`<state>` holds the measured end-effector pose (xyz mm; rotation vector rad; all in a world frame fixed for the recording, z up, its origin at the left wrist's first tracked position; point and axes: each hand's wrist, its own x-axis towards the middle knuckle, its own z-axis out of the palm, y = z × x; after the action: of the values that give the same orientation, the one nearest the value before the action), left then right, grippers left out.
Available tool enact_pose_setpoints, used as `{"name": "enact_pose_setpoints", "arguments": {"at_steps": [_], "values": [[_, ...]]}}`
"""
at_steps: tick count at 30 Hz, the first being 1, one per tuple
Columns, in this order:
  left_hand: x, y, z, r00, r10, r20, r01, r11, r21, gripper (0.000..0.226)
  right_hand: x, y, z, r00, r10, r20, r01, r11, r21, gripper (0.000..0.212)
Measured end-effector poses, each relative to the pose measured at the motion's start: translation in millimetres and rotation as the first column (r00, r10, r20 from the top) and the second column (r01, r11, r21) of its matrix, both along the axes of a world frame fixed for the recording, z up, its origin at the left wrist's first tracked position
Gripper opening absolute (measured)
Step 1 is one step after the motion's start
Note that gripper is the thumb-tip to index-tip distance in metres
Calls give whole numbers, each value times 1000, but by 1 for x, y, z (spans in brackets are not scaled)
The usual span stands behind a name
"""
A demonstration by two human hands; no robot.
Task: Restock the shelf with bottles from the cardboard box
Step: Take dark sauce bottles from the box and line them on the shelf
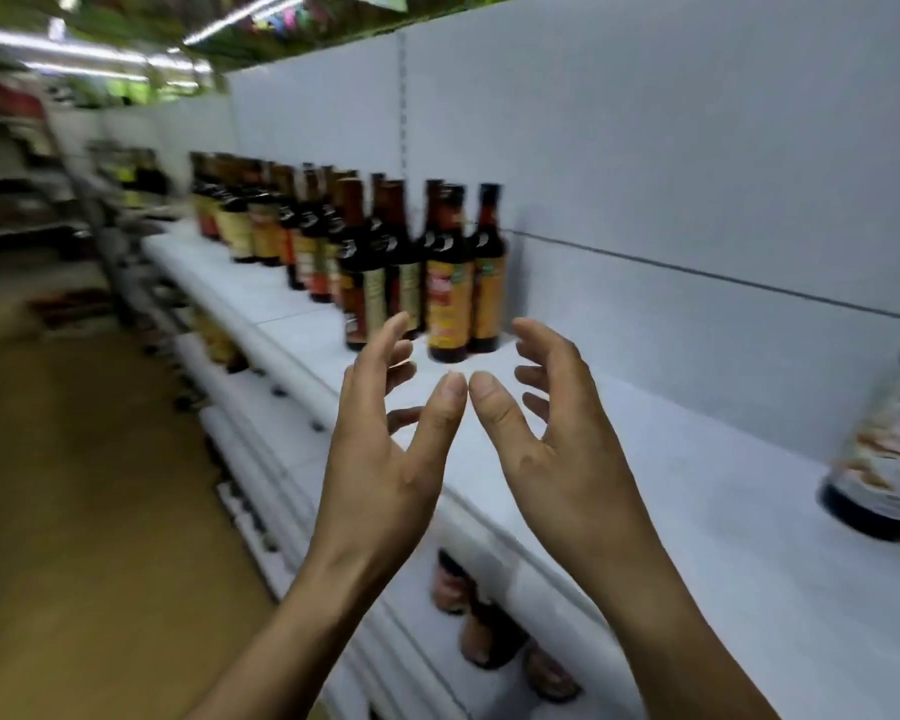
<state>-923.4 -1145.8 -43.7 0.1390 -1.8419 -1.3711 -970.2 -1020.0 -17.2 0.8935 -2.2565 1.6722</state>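
Hovering above the white shelf (645,459), the left hand (385,449) and right hand (557,439) hold nothing, fingers loosely cupped as if sized for a bottle, just before the dark sauce bottles (448,283) ranked along the shelf's back, probably so the row grows rightward; the cardboard box is unseen.

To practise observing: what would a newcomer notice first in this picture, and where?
First, two empty hands in the middle foreground, the left hand and right hand, fingers curved, thumb tips meeting above the white shelf. Behind them a row of dark bottles runs away to the left along the shelf; one blurred bottle sits apart at the right edge.
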Motion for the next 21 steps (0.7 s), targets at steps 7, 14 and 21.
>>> {"name": "enact_pose_setpoints", "arguments": {"at_steps": [7,14,21], "values": [[103,-101,-51,937,310,163,-324,944,65,62,39,-125,-63,930,305,205,-334,935,122,58],[192,-179,-136,796,444,413,-527,842,112,67,94,-218,-155,811,422,404,-538,810,234,56],[246,-209,-248,640,378,669,-642,742,195,63,131,-265,-278,702,375,605,-667,645,374,54]]}}
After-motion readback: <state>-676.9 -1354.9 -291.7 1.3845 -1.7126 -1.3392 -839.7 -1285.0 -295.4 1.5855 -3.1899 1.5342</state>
